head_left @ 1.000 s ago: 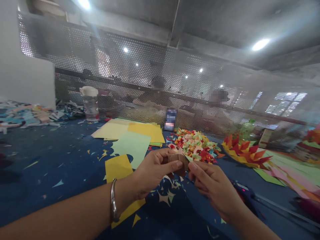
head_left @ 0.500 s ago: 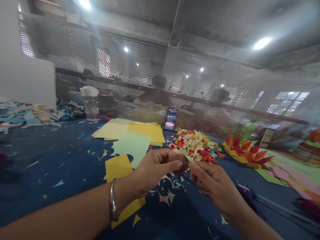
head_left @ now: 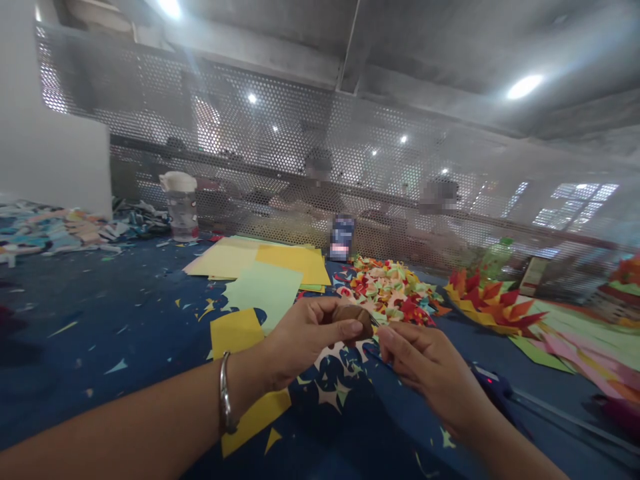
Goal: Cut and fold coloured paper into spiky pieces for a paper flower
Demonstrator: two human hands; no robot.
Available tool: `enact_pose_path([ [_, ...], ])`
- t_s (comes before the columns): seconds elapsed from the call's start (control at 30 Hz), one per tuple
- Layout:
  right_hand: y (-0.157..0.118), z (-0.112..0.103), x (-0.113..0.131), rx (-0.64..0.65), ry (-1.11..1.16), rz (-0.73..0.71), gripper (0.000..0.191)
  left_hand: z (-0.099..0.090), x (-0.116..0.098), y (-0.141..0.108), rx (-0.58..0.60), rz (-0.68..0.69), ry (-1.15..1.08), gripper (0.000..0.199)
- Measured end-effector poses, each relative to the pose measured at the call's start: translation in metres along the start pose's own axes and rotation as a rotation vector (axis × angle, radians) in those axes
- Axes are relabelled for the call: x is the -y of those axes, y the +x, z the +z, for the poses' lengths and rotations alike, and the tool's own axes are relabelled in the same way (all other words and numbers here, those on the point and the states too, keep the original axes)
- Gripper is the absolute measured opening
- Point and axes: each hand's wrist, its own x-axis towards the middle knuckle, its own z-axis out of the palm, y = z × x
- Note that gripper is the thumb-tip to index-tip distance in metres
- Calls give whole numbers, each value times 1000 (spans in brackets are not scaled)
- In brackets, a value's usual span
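In the head view my left hand (head_left: pixel 305 340) is closed, with thumb and fingers pinching a small brown curved piece (head_left: pixel 359 315), perhaps paper or felt. My right hand (head_left: pixel 423 357) is close beside it, its thumb and index finger pressed together. A thin dark tip (head_left: pixel 375 321) shows between those fingertips and the brown piece's edge; what it belongs to is mostly hidden. Beneath the hands lie a yellow sheet (head_left: pixel 235 333) and pale star-shaped paper offcuts (head_left: pixel 329 395). Behind the hands rises a heap of small coloured paper pieces (head_left: pixel 393 287).
Stacked sheets (head_left: pixel 225 257) and a pale green sheet (head_left: pixel 273 287) lie ahead. A phone (head_left: pixel 342 238) stands upright. Left is a lidded cup (head_left: pixel 181 207); right are a paper flower (head_left: pixel 493 303) and a glue gun (head_left: pixel 493 387). A perforated screen (head_left: pixel 280 147) closes the back.
The brown piece has tilted and shifted slightly left in my left fingers, showing less of its lower side. My right hand stays almost in place.
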Motion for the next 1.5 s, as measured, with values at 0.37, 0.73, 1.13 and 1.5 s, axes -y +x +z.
enact_pose_path([
  [0.37,1,0,1,4,-21,-7,40,-5,-4,1,56,-16,-12,14],
  [0.73,1,1,0,15,-3,-9,39,-6,-2,0,107,-7,-16,14],
  [1.13,1,2,1,-32,32,1,41,-5,-2,1,120,-87,-42,14],
  [1.5,5,4,-4,-89,-62,-67,29,-2,9,2,100,-94,16,28],
])
